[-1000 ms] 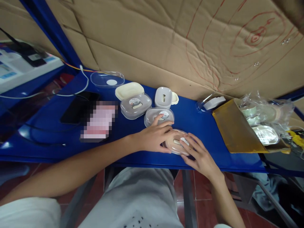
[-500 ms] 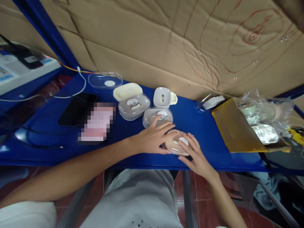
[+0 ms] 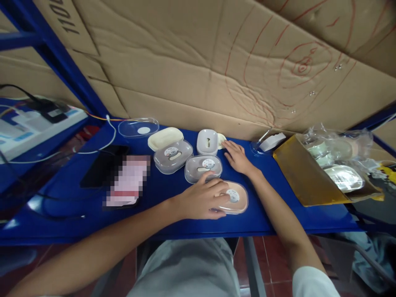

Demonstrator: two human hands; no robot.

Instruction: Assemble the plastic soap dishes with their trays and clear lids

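Note:
My left hand (image 3: 202,199) lies with its fingers spread on the left part of a pink soap box with a clear lid (image 3: 234,201), near the front of the blue table (image 3: 272,214). Farther back, my right hand (image 3: 236,156) rests flat and open on the table, its fingertips beside a cream lid (image 3: 220,140) behind a grey box (image 3: 207,142). Two closed grey boxes with clear lids (image 3: 203,168) (image 3: 173,156) stand between the hands and the left. A cream tray (image 3: 165,138) sits behind them.
A black phone (image 3: 103,169) and a blurred pink item (image 3: 128,180) lie at the left, with white cables (image 3: 102,146). A clear lid (image 3: 138,127) is at the back. A yellow envelope (image 3: 305,171) and plastic bags of boxes (image 3: 338,159) fill the right. Cardboard (image 3: 198,66) walls the back.
My right hand left the pink box and reached back toward the cream lid. My left hand stays on the pink box. The view tilted up.

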